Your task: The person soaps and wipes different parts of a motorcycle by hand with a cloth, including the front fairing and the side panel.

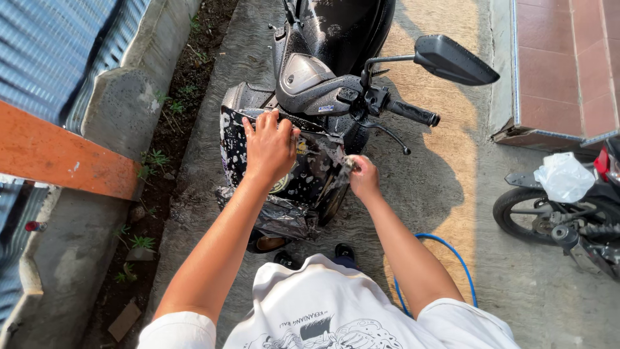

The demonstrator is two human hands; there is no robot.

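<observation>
Clearly the right hand (363, 178) is the working one: fingers curled shut around a small wet cloth (347, 165), pressed to the right edge of the soapy black front panel (310, 169) of the scooter (323, 77). Leftward across that panel, the left hand (270, 147) lies open and flat, fingers spread at its top edge, gripping nothing. Both touch it; the handlebar grip (413, 113) stands just beyond.

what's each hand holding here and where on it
The left hand lies flat on the soapy black front panel of the scooter, gripping nothing. The right hand is closed around a small wet cloth or sponge; which part cannot be told.
</observation>
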